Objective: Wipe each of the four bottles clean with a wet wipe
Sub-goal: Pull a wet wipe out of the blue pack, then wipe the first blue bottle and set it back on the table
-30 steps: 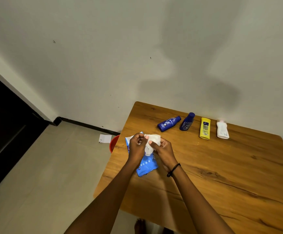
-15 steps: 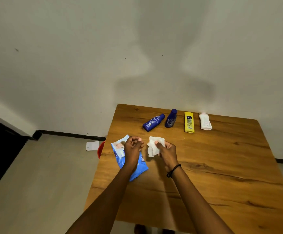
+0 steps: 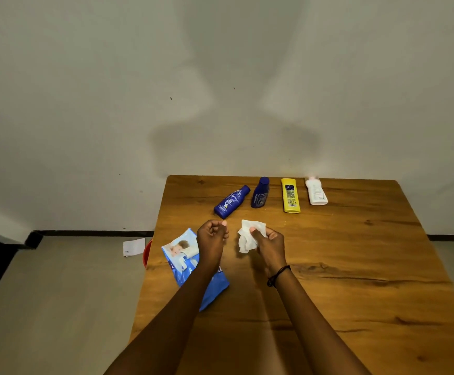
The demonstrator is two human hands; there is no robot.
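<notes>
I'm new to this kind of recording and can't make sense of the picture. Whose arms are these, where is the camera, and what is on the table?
There is no machine here: the arms belong to a person wearing a camera on the head, so you look forward and down as they do. The right hand pinches a white wipe. The left hand has its fingers curled and holds nothing. Under the left arm lies a blue wipe pack on the wooden table. At the far edge four bottles lie in a row: two blue bottles, a yellow bottle and a white bottle.
</notes>
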